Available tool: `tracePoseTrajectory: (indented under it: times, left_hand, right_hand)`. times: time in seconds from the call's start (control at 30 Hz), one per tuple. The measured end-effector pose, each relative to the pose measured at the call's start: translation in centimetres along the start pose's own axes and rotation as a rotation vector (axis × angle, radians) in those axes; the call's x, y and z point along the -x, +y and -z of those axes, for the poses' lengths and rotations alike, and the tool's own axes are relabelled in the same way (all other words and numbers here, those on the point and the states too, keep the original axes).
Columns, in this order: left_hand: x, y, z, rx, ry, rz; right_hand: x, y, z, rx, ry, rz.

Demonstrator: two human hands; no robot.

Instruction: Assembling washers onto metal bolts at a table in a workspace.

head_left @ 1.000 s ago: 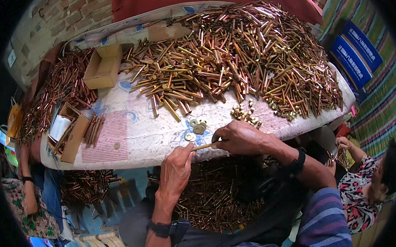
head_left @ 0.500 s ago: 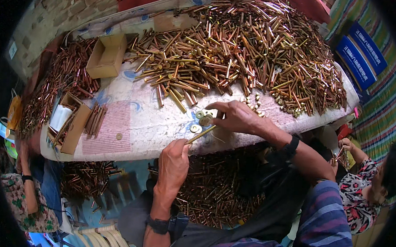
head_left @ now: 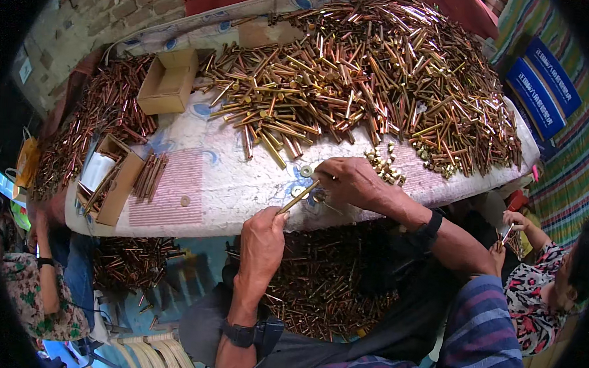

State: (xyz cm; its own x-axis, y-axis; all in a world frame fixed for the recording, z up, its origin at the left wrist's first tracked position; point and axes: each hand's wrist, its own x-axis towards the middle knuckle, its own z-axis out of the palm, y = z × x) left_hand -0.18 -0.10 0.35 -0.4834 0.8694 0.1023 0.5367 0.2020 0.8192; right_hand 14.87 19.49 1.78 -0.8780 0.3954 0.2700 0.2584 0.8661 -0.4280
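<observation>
My left hand (head_left: 263,242) is closed round the near end of a long, thin brass-coloured bolt (head_left: 297,197), which slants up and to the right over the table's front edge. At the bolt's far end, the fingers of my right hand (head_left: 358,182) are pinched together, touching its tip. Whether they also hold a washer is hidden. Flat round washers lie on the cloth beside these fingers: one washer (head_left: 306,172) just left of the fingertips, another washer (head_left: 297,191) behind the bolt, and a darker washer (head_left: 318,195) under my right hand.
A big heap of bolts (head_left: 353,80) covers the table's back. Small nuts (head_left: 385,165) lie right of my right hand. At left are an open cardboard box (head_left: 170,84), a tipped box with bolts (head_left: 120,188) and a lone washer (head_left: 185,200). Co-workers (head_left: 536,283) (head_left: 39,290) sit either side.
My right hand has moved from the washers to the bolt's far end, its fingers now closer together. The washer cluster is smaller and spread out. My left hand keeps its hold on the bolt.
</observation>
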Motion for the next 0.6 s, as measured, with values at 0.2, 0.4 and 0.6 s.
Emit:
tracePoseTrajectory:
  times: [0.2, 0.4, 0.6]
  left_hand:
    - [-0.2, -0.9, -0.3, 0.149, 0.0, 0.091]
    - [-0.3, 0.7, -0.2, 0.32, -0.074, 0.18]
    - [-0.4, -0.1, -0.4, 0.416, -0.07, 0.171]
  right_hand:
    - [-0.5, -2.4, 3.9, -0.731, -0.153, -0.454]
    - [0.1, -2.0, 2.8, -0.965, -0.093, -0.503]
    - [0.1, -3.0, 2.4, -1.103, -0.016, -0.588]
